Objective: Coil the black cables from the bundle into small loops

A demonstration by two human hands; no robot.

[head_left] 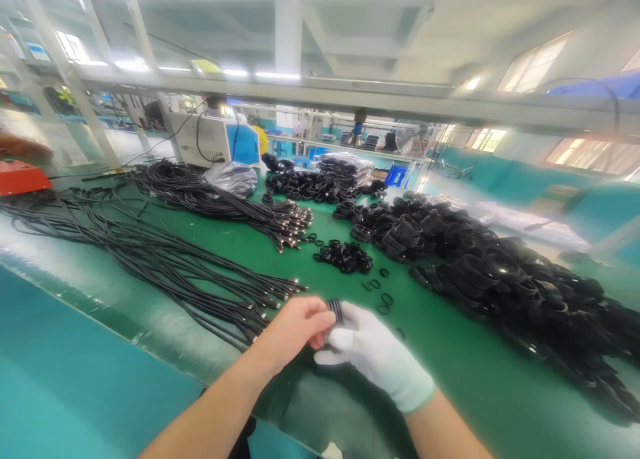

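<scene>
Between my two hands is a small coil of black cable (336, 310), its lower part hidden by fingers. My bare left hand (303, 322) pinches the coil from its left side. On the other side my right hand (361, 342), in a white glove, closes its fingers around it. Close to my left hand lie the connector ends of a bundle of straight black cables (200, 272). Several thin black rings (385, 304) are scattered on the green mat (345, 399) beyond my right hand, near a small heap of black rings (345, 255).
A large pile of coiled black cables (480, 265) spreads along the right side. A second cable bundle (210, 199) lies farther back. Behind it stand a white and blue machine (215, 139) and bagged black goods (345, 165). At far left sits a red device (23, 177).
</scene>
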